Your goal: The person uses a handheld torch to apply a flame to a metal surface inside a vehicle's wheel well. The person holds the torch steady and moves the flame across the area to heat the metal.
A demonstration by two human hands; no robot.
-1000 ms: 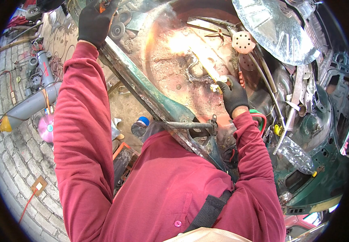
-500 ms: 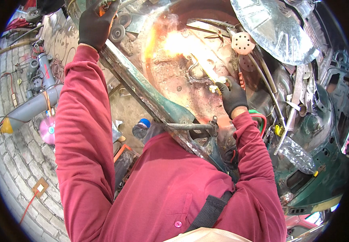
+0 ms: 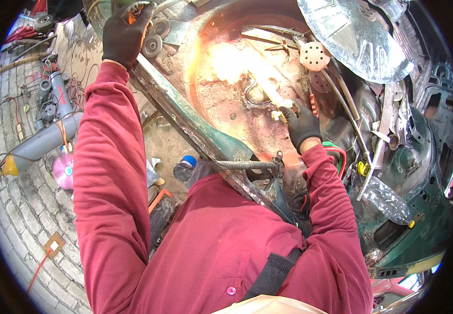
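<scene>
My right hand [image 3: 304, 124], in a black glove, is closed around the brass-coloured valve end of a gas torch [image 3: 266, 86]. The torch points up and left. At its tip a bright glare [image 3: 229, 62] washes out the metal, with an orange glow on its left side. Beneath lies a round, rusty pan of a car body [image 3: 216, 107]. Far left, my gloved left hand [image 3: 125, 36] is at the worn green rim [image 3: 176, 97] of the body. Its fingers are curled, with something orange showing between them; what they grip is unclear.
Grinding discs [image 3: 152, 46] lie beside my left hand. Right of the flame are a perforated pad [image 3: 314, 56], a metal sheet [image 3: 354, 39], loose strips and a plastic bottle [image 3: 388, 201]. A red and green hose [image 3: 339, 156] curves by my right wrist. A grey cylinder [image 3: 46, 142] stands left.
The smoke and orange glow above the flame have thinned. Both hands stay almost in place, and the torch keeps nearly the same angle.
</scene>
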